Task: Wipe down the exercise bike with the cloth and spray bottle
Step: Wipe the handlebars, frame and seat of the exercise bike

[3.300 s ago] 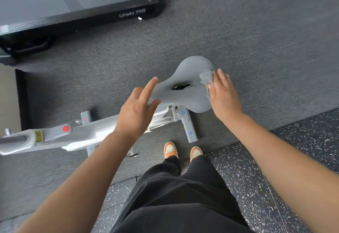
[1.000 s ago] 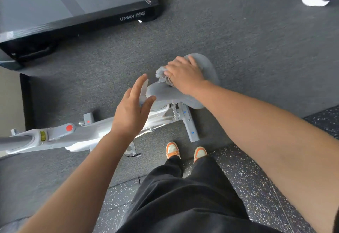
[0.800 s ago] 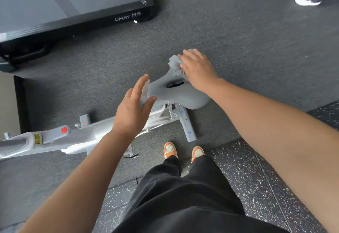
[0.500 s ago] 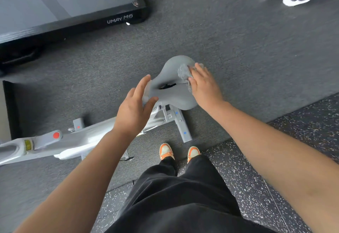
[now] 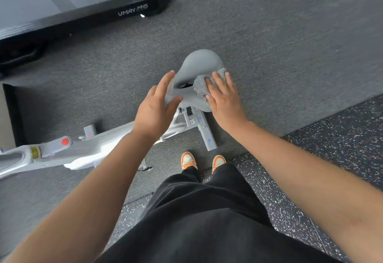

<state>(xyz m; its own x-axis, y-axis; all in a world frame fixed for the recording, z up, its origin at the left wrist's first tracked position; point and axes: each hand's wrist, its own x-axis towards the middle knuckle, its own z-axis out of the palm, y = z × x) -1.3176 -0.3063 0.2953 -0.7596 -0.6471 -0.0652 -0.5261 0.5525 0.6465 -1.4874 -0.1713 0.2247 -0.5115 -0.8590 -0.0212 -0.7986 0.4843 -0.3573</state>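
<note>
The exercise bike has a white frame running left and a grey saddle at the centre. My right hand lies flat on a crumpled grey cloth, pressing it onto the saddle's right side. My left hand grips the narrow nose of the saddle, thumb on the near side and fingers over the far side. No spray bottle is in view.
A black treadmill stands on the carpet at the upper left. The bike's rear base bar lies just ahead of my orange shoes. Speckled rubber flooring borders the grey carpet at the right.
My right hand slid the cloth from the saddle's far rear edge toward the near right side. My left hand kept its hold on the saddle nose. Another person's feet left the top edge.
</note>
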